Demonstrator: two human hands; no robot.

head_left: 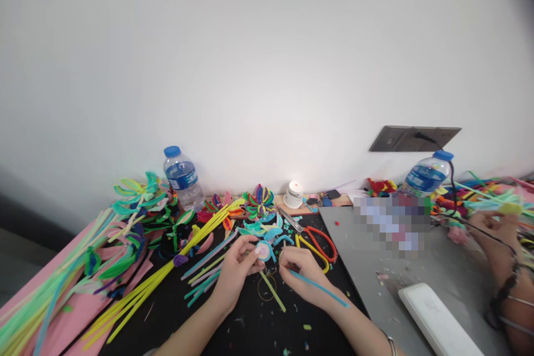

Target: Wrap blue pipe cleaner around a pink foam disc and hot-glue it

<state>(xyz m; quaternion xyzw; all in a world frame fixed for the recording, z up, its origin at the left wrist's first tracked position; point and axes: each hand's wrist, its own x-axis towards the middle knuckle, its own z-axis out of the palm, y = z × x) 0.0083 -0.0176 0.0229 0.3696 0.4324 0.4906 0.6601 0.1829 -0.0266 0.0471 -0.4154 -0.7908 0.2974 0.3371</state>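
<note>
My left hand (240, 267) pinches a round, coiled pipe-cleaner piece (263, 251), pale pink and blue, between thumb and fingers. Light blue pipe-cleaner loops (273, 235) stick out beside the coil, and a yellow-green pipe-cleaner stem (273, 292) hangs below it. Close by on the right, my right hand (302, 271) has its fingers closed on a blue pipe cleaner (321, 287), whose free end points toward my right wrist. Scissors (319, 245) with red and yellow handles lie just beyond my right hand. Cut pipe-cleaner pieces (208, 278) lie left of my left hand.
Long yellow pipe cleaners (167, 270) and a multicoloured pile (125, 245) lie at left. Water bottles (183, 178) (428, 175) and a small white spool-like cup (294, 194) stand by the wall. A white power bank-shaped box (436, 317) and another person's hand (492, 231) are at right.
</note>
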